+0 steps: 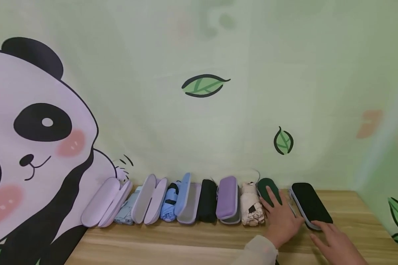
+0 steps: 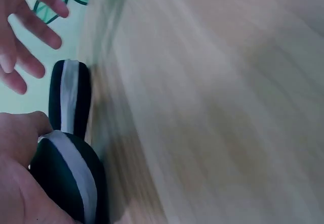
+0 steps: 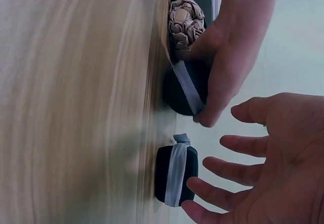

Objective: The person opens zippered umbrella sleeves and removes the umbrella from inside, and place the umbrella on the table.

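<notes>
- My left hand [image 1: 281,222] grips the dark green case [image 1: 268,182], with my thumb on its right side and my fingers over its left.
- That green case sits near the right end of a row along the back of the bench [image 1: 172,244]; a pale grey band runs round its side.
- My right hand [image 1: 341,243] is spread, its fingers mostly straight, and it holds nothing.
- It lies at the near end of the black case [image 1: 310,202]; whether my fingertips touch it I can't quite tell from these angles.
- The black case lies just right of the green case, with a gap between the 2, and has a pale grey band round its side too.
- Just left of the green case is a beige rolled bundle [image 1: 251,206], its gathered end towards me.
- Left of that, in order, come a purple case [image 1: 227,198], a black roll [image 1: 208,200], and a blue case [image 1: 183,197] with its lid up.
- Further left are a blue bundle [image 1: 168,211] with a black strap, a pale spread case [image 1: 142,200], a light blue bundle [image 1: 126,212] and a lilac case [image 1: 99,206] with its halves apart.
- Behind the row stands a pale green wall [image 1: 146,121] printed with a panda [image 1: 81,121] and leaves [image 1: 203,86].
</notes>
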`<state>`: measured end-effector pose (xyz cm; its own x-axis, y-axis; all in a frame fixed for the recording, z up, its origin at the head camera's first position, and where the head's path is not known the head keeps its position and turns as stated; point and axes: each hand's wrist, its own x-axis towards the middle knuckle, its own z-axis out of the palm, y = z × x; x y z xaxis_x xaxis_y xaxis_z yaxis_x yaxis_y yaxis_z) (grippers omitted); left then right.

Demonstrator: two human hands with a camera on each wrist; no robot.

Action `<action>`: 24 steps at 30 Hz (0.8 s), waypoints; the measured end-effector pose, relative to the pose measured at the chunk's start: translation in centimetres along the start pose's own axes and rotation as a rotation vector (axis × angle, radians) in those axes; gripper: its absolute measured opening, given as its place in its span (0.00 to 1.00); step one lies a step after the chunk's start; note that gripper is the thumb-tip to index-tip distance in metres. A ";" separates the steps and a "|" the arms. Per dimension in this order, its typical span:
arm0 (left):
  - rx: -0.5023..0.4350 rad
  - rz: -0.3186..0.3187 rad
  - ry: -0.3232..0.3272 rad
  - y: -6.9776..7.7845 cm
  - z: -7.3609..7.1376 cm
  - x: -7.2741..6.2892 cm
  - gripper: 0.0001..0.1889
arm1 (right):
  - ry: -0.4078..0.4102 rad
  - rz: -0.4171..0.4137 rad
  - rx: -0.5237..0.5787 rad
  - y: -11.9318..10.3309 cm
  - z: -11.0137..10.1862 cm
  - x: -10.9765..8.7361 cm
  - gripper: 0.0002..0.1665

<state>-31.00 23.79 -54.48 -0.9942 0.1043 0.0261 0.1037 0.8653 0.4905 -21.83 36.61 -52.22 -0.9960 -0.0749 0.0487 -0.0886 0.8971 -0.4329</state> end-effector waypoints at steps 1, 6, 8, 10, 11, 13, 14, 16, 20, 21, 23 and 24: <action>-0.013 0.013 0.011 -0.1 -0.1 0.0 0.51 | 0.006 -0.005 -0.006 -0.1 -0.1 0.0 0.30; 0.015 0.042 -0.006 -0.6 -0.6 -0.7 0.53 | 0.021 -0.022 -0.007 -0.8 -0.5 0.0 0.28; 0.080 0.047 -0.027 -0.7 -0.8 -0.9 0.53 | 0.017 -0.027 0.014 -1.3 -0.7 0.1 0.29; 0.167 0.060 -0.042 -0.9 -1.0 -1.1 0.52 | 0.009 -0.039 0.026 -1.7 -0.8 0.1 0.29; 0.204 0.073 -0.056 -1.1 -1.0 -1.3 0.51 | 0.007 -0.043 0.030 -1.9 -0.8 0.1 0.29; 0.285 0.109 -0.084 -1.4 -1.1 -1.7 0.50 | 0.004 -0.048 0.033 -2.1 -0.9 0.0 0.29; 0.320 0.132 -0.104 -1.6 -1.2 -2.0 0.50 | 0.000 -0.050 0.027 -2.1 -1.0 -0.1 0.29; 0.367 0.190 -0.134 -2.1 -1.6 -2.8 0.49 | -0.017 -0.037 0.029 -2.1 -1.2 -0.2 0.29; 0.460 0.350 -0.192 -3.6 -2.7 -4.7 0.49 | -0.056 -0.026 0.034 -2.0 -1.5 -0.3 0.31; 0.487 0.389 -0.209 -4.1 -3.0 -5.2 0.50 | -0.056 -0.034 0.035 -2.0 -1.5 -0.2 0.29; 0.560 0.467 -0.254 -5.2 -3.8 -6.0 0.50 | -0.047 -0.069 0.030 -2.0 -1.3 -0.1 0.24; 0.587 0.514 -0.269 -5.8 -4.3 -6.3 0.50 | -0.043 -0.088 0.027 -2.1 -1.2 0.0 0.22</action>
<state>-25.43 16.00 -53.78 -0.7857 0.6062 -0.1232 0.6158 0.7854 -0.0629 -21.60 35.22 -50.26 -0.9840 -0.1716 0.0491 -0.1750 0.8743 -0.4528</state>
